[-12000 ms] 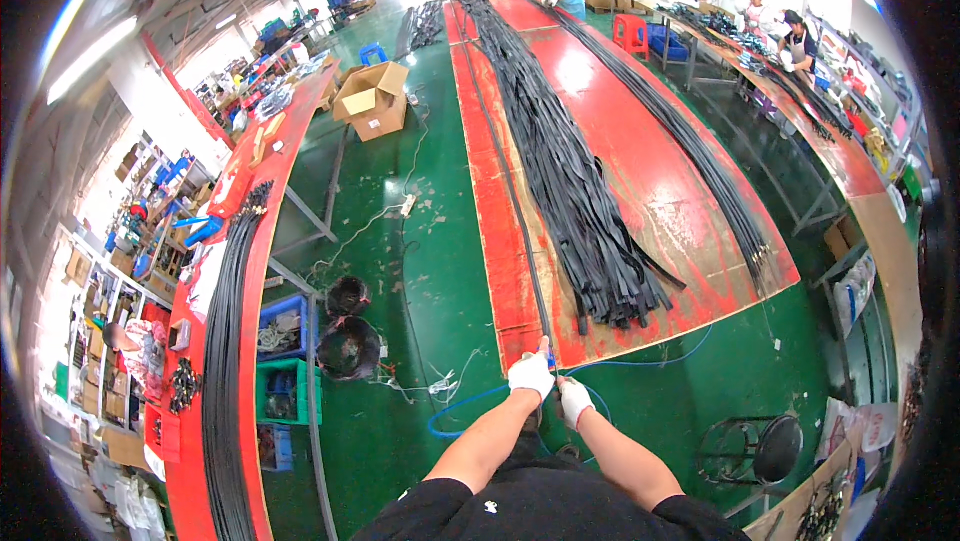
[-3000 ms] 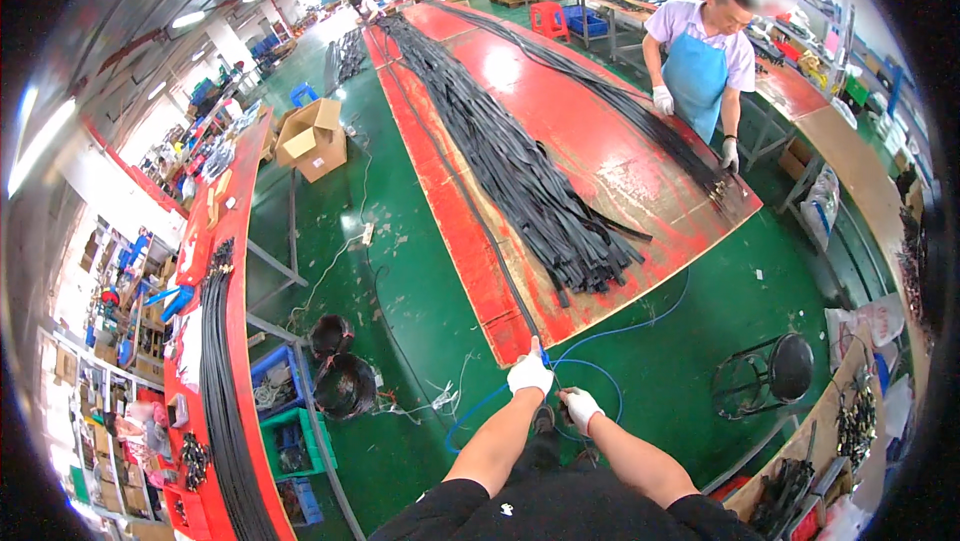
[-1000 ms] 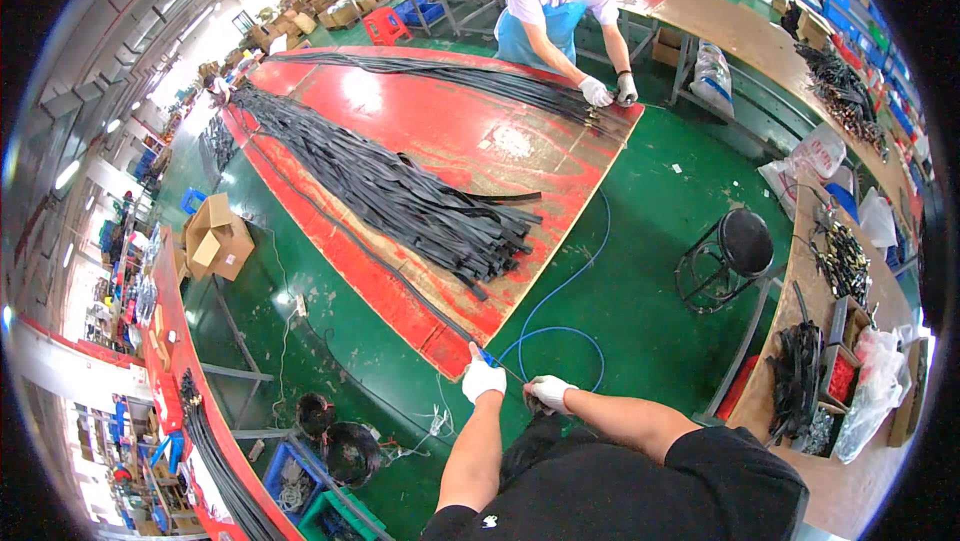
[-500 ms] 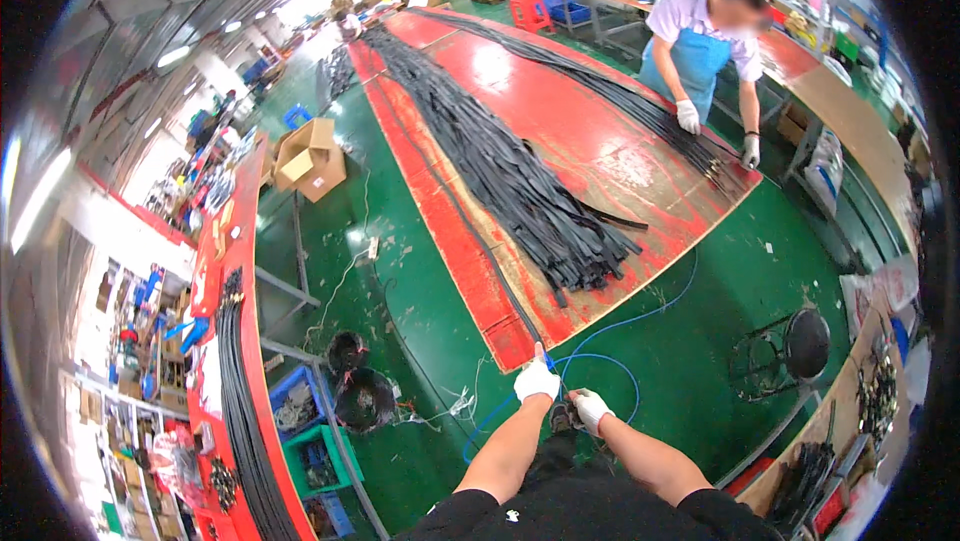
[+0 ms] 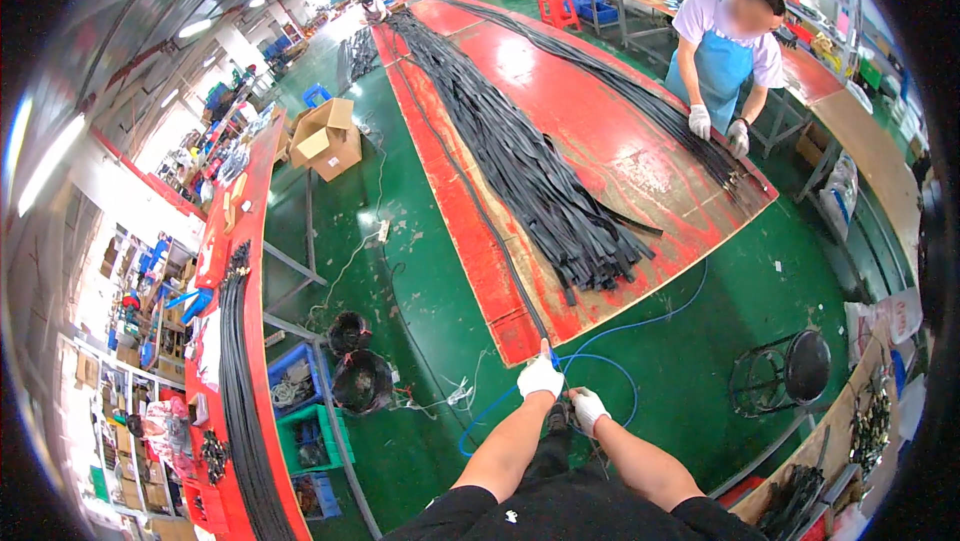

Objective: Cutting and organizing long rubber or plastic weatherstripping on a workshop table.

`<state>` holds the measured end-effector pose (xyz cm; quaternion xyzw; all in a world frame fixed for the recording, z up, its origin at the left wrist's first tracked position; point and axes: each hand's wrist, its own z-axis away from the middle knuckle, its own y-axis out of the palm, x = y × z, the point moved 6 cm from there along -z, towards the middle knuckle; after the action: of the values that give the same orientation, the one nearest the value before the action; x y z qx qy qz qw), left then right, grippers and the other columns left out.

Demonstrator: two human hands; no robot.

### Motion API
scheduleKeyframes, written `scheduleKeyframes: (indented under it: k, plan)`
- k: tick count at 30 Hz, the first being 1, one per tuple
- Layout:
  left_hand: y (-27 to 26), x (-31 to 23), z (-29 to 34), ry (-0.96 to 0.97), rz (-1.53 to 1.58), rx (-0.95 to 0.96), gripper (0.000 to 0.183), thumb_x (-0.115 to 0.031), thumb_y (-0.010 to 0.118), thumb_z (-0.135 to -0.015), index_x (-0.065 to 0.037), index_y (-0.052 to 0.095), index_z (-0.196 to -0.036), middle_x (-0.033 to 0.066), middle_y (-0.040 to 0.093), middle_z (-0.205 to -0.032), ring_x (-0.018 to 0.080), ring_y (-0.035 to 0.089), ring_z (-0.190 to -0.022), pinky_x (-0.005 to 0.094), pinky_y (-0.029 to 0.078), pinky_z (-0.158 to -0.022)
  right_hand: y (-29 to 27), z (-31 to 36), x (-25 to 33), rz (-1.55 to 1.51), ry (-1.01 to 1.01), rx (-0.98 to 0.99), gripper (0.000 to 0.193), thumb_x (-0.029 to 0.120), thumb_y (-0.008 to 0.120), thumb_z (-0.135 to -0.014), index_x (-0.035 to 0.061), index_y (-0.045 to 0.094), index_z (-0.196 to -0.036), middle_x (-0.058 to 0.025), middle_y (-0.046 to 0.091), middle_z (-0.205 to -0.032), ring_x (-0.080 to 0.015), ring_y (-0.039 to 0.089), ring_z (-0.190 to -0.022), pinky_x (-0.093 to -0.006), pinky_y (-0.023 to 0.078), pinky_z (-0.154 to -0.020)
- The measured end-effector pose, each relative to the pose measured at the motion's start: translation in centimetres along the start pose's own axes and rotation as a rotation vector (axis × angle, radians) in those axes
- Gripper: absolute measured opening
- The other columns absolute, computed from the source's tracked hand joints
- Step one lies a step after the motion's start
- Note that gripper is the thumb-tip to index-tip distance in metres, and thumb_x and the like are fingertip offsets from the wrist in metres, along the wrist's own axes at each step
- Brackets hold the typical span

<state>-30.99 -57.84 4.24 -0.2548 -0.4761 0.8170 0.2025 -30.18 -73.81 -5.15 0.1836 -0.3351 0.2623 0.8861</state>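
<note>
My left hand [image 5: 541, 378], in a white glove, is closed at the near left corner of the long red table [image 5: 515, 338]. It grips the near end of a long thin black strip [image 5: 482, 211], which runs along the table's left side. A bit of blue shows beside the thumb. Lower and to the right, my gloved right hand [image 5: 588, 409] has its fingers drawn together; whatever lies in them is too small to make out. A thick bundle of flat black strips [image 5: 510, 171] covers the middle of the table.
Across the table a co-worker in a blue apron [image 5: 722, 66] handles another bundle of black strips [image 5: 640, 91]. A blue hose [image 5: 632, 371] loops on the green floor. A stool [image 5: 805, 366] stands right; black buckets [image 5: 362, 383], a cardboard box [image 5: 328, 138] and a red bench [image 5: 225, 241] are left.
The view has turned slightly, so the table sits a little further right. The co-worker's hands have come closer together on the strips. My hands stay almost where they were.
</note>
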Motion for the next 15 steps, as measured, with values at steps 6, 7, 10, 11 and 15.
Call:
scheduleKeyframes:
  k: [6, 7, 10, 11, 15]
  plan:
    - [-0.3, -0.3, 0.2, -0.016, 0.002, 0.02, 0.094, -0.029, 0.069, -0.087, -0.023, 0.023, -0.169, 0.0247, 0.062, -0.139, 0.0381, 0.069, -0.118, 0.0466, 0.057, -0.098, -0.1, 0.2, 1.0, 0.128, -0.067, -0.024, 0.026, 0.023, 0.057, -0.106, 0.0033, 0.071, -0.117, -0.0073, 0.068, -0.098, -0.0176, 0.059, -0.089, -0.0319, 0.048, -0.081]
    - [-0.4, -0.5, 0.3, -0.007, 0.002, 0.02, 0.093, -0.029, 0.068, -0.088, -0.024, 0.022, -0.169, 0.0258, 0.062, -0.138, 0.0385, 0.07, -0.117, 0.0465, 0.057, -0.097, -0.3, 0.0, 1.0, 0.154, -0.08, -0.037, 0.026, 0.023, 0.057, -0.106, 0.0027, 0.071, -0.116, -0.0076, 0.068, -0.099, -0.0184, 0.059, -0.091, -0.0318, 0.048, -0.083]
    - [-0.5, -0.3, 0.5, -0.004, -0.004, 0.011, 0.093, -0.028, 0.067, -0.089, -0.024, 0.021, -0.169, 0.0269, 0.062, -0.137, 0.0388, 0.07, -0.115, 0.0463, 0.057, -0.096, 0.2, -0.1, 0.7, 0.122, -0.092, -0.049, 0.026, 0.022, 0.057, -0.106, 0.0017, 0.07, -0.116, -0.0076, 0.069, -0.099, -0.0183, 0.06, -0.091, -0.0316, 0.048, -0.084]
    - [-0.5, -0.1, 0.5, -0.006, -0.007, 0.007, 0.093, -0.028, 0.067, -0.089, -0.024, 0.021, -0.169, 0.0269, 0.062, -0.137, 0.0388, 0.07, -0.115, 0.0462, 0.057, -0.096, 0.4, 0.0, 0.5, 0.092, -0.091, -0.05, 0.026, 0.022, 0.057, -0.106, 0.0015, 0.07, -0.115, -0.0074, 0.068, -0.099, -0.0179, 0.06, -0.09, -0.0316, 0.048, -0.083]
    - [-0.2, -1.0, 0.1, 0.015, -0.005, 0.023, 0.099, -0.03, 0.071, -0.085, -0.023, 0.019, -0.169, 0.0242, 0.062, -0.14, 0.0382, 0.069, -0.119, 0.0459, 0.057, -0.097, -0.3, -2.2, -1.9, 0.028, -0.064, -0.036, 0.028, 0.022, 0.056, -0.107, 0.003, 0.067, -0.125, -0.0079, 0.069, -0.103, -0.017, 0.061, -0.092, -0.0325, 0.049, -0.084]
